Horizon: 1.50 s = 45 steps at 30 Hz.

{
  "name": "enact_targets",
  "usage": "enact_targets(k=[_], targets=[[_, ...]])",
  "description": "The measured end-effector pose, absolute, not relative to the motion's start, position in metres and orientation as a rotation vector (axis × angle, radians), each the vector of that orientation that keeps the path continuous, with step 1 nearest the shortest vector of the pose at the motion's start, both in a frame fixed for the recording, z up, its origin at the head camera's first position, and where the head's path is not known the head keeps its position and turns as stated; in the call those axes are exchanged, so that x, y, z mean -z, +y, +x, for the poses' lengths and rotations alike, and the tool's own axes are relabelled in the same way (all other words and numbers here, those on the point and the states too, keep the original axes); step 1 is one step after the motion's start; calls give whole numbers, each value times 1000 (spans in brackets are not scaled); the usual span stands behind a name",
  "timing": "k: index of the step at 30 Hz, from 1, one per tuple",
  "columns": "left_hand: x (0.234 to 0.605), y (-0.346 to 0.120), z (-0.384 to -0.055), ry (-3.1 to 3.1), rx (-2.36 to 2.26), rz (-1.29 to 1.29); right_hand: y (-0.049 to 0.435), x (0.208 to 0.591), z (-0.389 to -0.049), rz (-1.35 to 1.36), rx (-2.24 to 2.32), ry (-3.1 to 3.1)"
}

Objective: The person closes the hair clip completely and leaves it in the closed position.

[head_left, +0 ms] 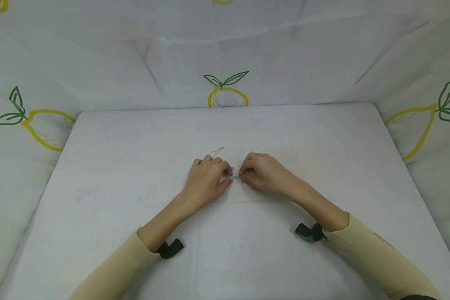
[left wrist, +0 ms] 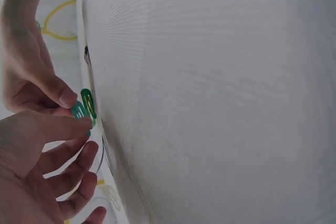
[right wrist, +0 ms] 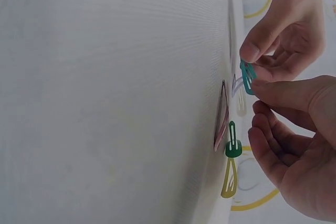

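Note:
A small teal snap hair clip [head_left: 235,177] spans the narrow gap between both hands. One end is pinched by the thumb and fingers of the left hand [head_left: 208,177]. From the other side, the right hand [head_left: 268,174] grips the opposite end between thumb and index finger. Slots run along the teal clip [right wrist: 247,76] in the right wrist view. Just behind the fingertips a bit of a purple clip [head_left: 232,168] shows. Beyond the left fingers lies a pale beige clip [head_left: 218,150].
In the right wrist view, a pink clip [right wrist: 221,127], a green clip [right wrist: 233,147] and a yellow clip [right wrist: 229,181] appear near the hands. A white cloth [head_left: 225,250] covers the table, and lemon-print curtains [head_left: 285,50] hang behind and at both sides.

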<state>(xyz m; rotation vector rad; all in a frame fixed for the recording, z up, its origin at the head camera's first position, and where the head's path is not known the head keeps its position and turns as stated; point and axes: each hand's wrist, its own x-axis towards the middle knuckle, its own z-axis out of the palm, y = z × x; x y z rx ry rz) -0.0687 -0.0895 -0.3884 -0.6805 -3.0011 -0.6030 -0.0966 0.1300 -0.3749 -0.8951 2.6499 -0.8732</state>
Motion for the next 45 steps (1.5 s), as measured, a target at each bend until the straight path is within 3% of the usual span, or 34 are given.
enact_targets(k=[17,45], targets=[[383,-95,-71,-2941,898,-671,137,371,-95,-982,1058,2658],[371,-103,-66,-2828,1140,-808,142,366,-89,-891,1295,2439]])
